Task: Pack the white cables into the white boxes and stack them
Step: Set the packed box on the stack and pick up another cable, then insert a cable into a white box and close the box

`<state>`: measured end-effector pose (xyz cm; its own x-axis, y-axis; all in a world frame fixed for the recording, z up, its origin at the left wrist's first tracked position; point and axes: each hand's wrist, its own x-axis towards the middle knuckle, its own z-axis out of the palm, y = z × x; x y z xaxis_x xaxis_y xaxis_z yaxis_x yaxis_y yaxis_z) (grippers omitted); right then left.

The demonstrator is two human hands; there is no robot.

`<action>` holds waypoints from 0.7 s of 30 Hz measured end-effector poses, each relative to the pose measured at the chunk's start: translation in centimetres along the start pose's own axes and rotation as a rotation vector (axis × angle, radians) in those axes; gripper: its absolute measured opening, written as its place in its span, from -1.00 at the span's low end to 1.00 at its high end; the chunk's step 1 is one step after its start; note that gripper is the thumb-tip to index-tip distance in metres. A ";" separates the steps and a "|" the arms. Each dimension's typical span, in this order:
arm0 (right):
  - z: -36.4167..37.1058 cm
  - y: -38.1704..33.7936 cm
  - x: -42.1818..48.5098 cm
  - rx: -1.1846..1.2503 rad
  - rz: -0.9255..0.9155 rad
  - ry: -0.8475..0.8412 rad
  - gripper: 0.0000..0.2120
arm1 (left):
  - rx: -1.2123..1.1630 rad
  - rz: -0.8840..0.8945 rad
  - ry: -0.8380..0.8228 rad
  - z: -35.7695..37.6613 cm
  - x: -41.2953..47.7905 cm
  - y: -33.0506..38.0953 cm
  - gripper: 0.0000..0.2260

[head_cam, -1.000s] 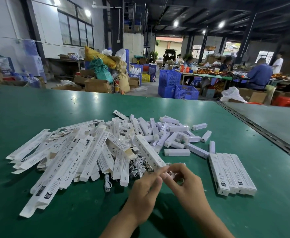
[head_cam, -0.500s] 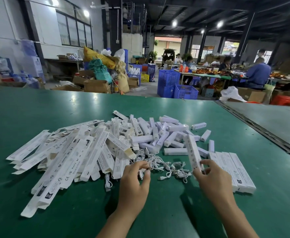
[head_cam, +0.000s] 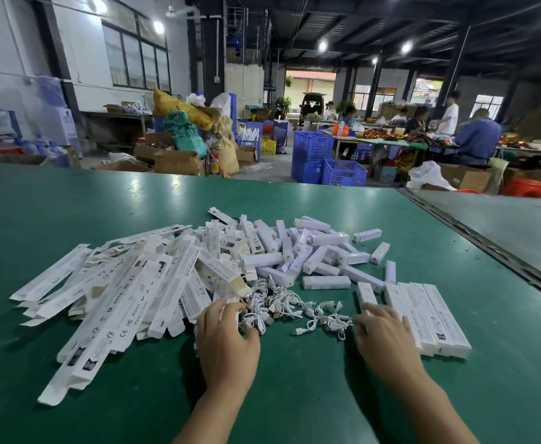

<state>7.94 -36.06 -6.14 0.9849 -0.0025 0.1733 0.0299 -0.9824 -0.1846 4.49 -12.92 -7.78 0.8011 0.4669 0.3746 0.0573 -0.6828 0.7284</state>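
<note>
Two bare hands apart over green desk [head_cam: 70, 203]. Our left hand [head_cam: 227, 344] curls fingers into tangled white cables [head_cam: 282, 302], mid-desk toward near edge. Our right hand [head_cam: 387, 341] lies on near end of long white cardboard box [head_cam: 366, 293]; grip or mere touch, we cannot tell. Box just beside row of closed white boxes [head_cam: 429, 315] toward right edge. Flat unfolded white cartons [head_cam: 118, 299] heaped toward left edge.

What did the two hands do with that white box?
The hands parted. The right hand carried the closed box rightward and laid it on the table beside the packed row, covering its near end. The left hand moved left and grips white cables. The flat box pile stayed put.
</note>
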 end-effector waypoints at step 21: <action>1.1 -1.3 -0.1 0.107 -0.042 0.208 -0.69 | -0.259 0.069 0.204 -0.4 0.0 0.8 -0.77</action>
<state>7.96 -34.58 -6.96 0.9265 -0.0112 0.3762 0.0993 -0.9569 -0.2729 4.35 -13.23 -6.99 0.6603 0.5455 0.5162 -0.1671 -0.5634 0.8091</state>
